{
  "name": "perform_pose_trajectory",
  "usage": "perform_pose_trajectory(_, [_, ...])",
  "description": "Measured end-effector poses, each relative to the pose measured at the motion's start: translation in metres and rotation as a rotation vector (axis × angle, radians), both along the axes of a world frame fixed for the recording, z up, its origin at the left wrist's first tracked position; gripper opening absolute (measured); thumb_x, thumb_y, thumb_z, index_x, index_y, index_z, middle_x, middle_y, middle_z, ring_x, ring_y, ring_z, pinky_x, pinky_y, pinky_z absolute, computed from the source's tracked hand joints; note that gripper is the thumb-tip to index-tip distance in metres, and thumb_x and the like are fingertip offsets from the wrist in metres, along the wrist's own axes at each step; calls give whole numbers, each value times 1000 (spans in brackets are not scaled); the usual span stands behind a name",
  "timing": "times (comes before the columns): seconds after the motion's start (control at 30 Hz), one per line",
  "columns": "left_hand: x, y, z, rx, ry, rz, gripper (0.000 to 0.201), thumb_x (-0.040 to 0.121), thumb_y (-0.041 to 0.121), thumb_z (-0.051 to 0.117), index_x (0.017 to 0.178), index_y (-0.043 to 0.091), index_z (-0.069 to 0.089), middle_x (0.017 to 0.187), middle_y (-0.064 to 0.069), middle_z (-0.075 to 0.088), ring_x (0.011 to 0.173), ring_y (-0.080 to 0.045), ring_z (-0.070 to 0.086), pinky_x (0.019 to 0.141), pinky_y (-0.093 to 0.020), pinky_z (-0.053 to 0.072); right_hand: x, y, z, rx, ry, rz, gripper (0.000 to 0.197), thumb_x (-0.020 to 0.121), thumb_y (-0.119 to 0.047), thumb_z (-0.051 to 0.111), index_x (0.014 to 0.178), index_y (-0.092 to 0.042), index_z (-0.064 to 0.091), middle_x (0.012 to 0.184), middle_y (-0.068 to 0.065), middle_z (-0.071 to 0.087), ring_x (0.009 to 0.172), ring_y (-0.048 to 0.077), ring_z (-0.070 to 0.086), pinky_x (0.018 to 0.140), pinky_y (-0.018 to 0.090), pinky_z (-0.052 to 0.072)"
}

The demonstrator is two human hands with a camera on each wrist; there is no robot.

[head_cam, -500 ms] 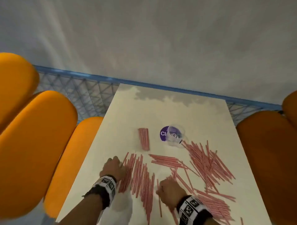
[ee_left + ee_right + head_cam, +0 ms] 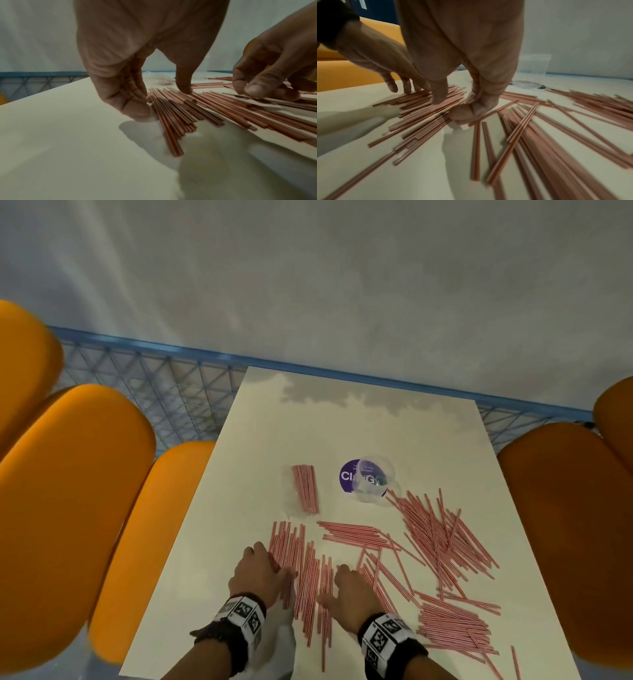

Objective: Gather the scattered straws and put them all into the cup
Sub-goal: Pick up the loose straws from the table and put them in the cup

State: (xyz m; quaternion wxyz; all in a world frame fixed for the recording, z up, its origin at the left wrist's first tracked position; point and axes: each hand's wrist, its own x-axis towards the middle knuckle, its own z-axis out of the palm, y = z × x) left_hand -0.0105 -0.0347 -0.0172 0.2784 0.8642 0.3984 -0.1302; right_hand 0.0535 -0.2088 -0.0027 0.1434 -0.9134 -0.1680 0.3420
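Thin red-and-white straws lie scattered over the white table (image 2: 342, 422). One loose row of straws (image 2: 308, 573) lies between my hands; others lie in a flat bunch (image 2: 352, 532), a big pile (image 2: 442, 535) and a near heap (image 2: 455, 625). The clear plastic cup (image 2: 375, 477) stands upright beyond them, with no straw visible inside. My left hand (image 2: 260, 568) (image 2: 137, 94) presses its straight fingers against the row's left side. My right hand (image 2: 352, 587) (image 2: 462, 94) rests bent fingers on the table at the row's right side, thumb on the straws. Nothing is lifted.
A small bundle of straws in clear wrap (image 2: 306, 493) lies left of the cup, and a round purple sticker (image 2: 347, 477) sits under it. Orange seats (image 2: 75, 508) (image 2: 565, 535) flank the table. A blue mesh rail (image 2: 164, 392) runs behind. The table's near edge is close to my wrists.
My left hand has slid right into the row of straws. My right hand has shifted forward and slightly left, so the hands are closer together.
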Motion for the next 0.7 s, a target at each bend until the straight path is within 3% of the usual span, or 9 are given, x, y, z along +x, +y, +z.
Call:
perform_pose_trajectory(0.07, [1, -4, -2, -31, -5, 22, 49, 77, 52, 70, 105, 18, 51, 107, -2, 58, 97, -24, 60, 83, -38, 52, -5, 12, 0, 7, 18, -67, 67, 88, -39, 65, 138, -7, 35, 136, 12, 47, 123, 28, 51, 99, 34, 45])
perform_pose_trajectory(0.2, [10, -15, 0, -87, -20, 32, 32, 79, 41, 69, 99, 18, 57, 101, -2, 63, 92, -23, 61, 78, -33, 51, 3, 39, 1, 93, -77, -80, 39, 92, -19, 61, 126, -7, 45, 128, 11, 53, 113, 27, 58, 94, 36, 49])
perform_pose_trajectory(0.3, [9, -2, -1, -137, -60, 113, 26, 77, 41, 72, 85, 18, 62, 86, -1, 66, 77, -20, 60, 66, -28, 46, 13, 38, 4, 68, -66, -149, 40, 92, -28, 60, 125, -7, 49, 124, 10, 55, 112, 27, 57, 92, 34, 48])
perform_pose_trajectory(0.4, [8, 4, -6, -174, -61, 173, 22, 75, 40, 76, 71, 20, 68, 76, -1, 70, 68, -17, 61, 64, -25, 49, 9, 38, 1, 42, -32, -195, 42, 90, -35, 62, 120, -8, 53, 120, 10, 59, 107, 24, 60, 89, 33, 52])
perform_pose_trajectory(0.5, [12, -5, -7, -254, -72, 192, 9, 76, 30, 75, 76, 21, 74, 81, -1, 73, 73, -16, 66, 71, -26, 56, 8, 49, -3, 92, -38, -216, 31, 89, -29, 64, 111, -10, 56, 114, 7, 62, 98, 21, 62, 85, 36, 55])
perform_pose_trajectory(0.57, [16, -7, -5, -278, -72, 204, 10, 77, 30, 74, 79, 20, 75, 83, -1, 73, 77, -17, 68, 70, -25, 55, 12, 52, -1, 66, -43, -215, 37, 90, -34, 62, 116, -10, 54, 117, 7, 59, 103, 23, 60, 85, 32, 52])
perform_pose_trajectory(0.7, [19, -6, -5, -370, -46, 296, 7, 79, 22, 71, 76, 18, 76, 80, -2, 74, 74, -17, 66, 67, -22, 51, 13, 55, 4, 14, 9, -225, 37, 87, -39, 65, 108, -9, 58, 102, 4, 62, 82, 17, 58, 65, 24, 47])
